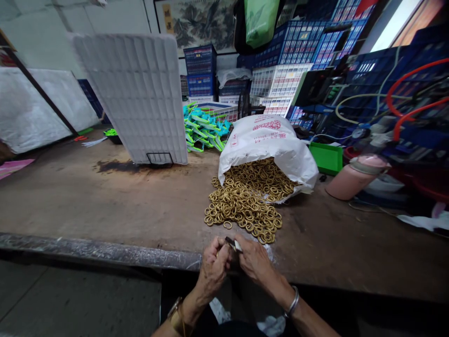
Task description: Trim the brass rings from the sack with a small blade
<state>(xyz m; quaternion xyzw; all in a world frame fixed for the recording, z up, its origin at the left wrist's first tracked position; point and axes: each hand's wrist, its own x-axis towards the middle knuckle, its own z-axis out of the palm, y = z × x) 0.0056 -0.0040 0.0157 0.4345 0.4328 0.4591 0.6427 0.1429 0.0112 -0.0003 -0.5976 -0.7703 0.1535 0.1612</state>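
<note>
At the front edge of the table my left hand (214, 262) is closed in a pinch, and what sits between its fingertips is too small and covered to make out. My right hand (255, 260) meets it, closed around a small dark-tipped tool, perhaps a knife, with a white part (238, 246). The tool's dark end points at the left fingertips. Just beyond both hands lies a heap of gold-coloured rings (242, 208), with one loose ring (228, 225) at its near side. The rings spill from the mouth of a white woven sack (259, 140) lying on its side.
A tall pale ribbed panel (136, 93) stands on the wooden table (87, 206) in a black wire stand (160, 160). Bright green and blue pieces (203, 127) are piled behind it. To the right are a green tray (326, 157) and a pink bottle (358, 175). Crates (280, 79) are stacked behind.
</note>
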